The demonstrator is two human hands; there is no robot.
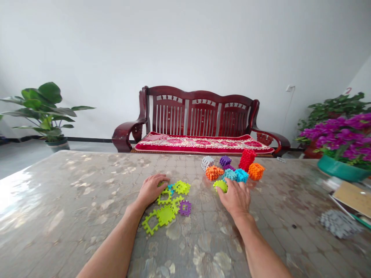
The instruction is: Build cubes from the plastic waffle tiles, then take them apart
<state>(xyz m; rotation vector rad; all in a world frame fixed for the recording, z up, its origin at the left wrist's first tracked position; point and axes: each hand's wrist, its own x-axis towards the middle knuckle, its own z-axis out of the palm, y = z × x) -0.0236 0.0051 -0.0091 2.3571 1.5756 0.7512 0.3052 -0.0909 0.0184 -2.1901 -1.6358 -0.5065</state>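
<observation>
My left hand lies low on the table at the left edge of a flat group of interlocking plastic tiles. Its fingers reach over the group's far end, stretched out and partly covering a green piece. The group has a solid green tile, green frame tiles, a purple tile and a partly hidden blue tile. My right hand has its thumb and index finger at a green tile stack, closed about it. Its other fingers extend beside a bright blue stack.
Beyond my right hand stand orange, grey, purple and red stacks, with another orange stack. Farther right are a grey tile pile and a flower pot. A wooden bench stands behind the table.
</observation>
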